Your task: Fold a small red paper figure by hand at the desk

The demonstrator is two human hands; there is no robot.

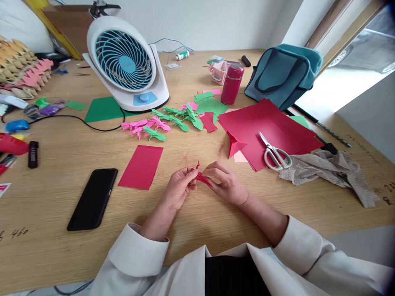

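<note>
Both hands meet over the wooden table just in front of me. My left hand pinches one end of a small folded red paper piece. My right hand grips the other end, fingers curled round it. A thin red tip sticks up between the two hands. A red paper rectangle lies flat to the left of my hands, and a black phone lies further left.
Red paper sheets with scissors lie right, beside a crumpled cloth. Folded green and pink paper figures sit ahead, near a white fan, a red bottle and a teal bag. A glue stick lies left.
</note>
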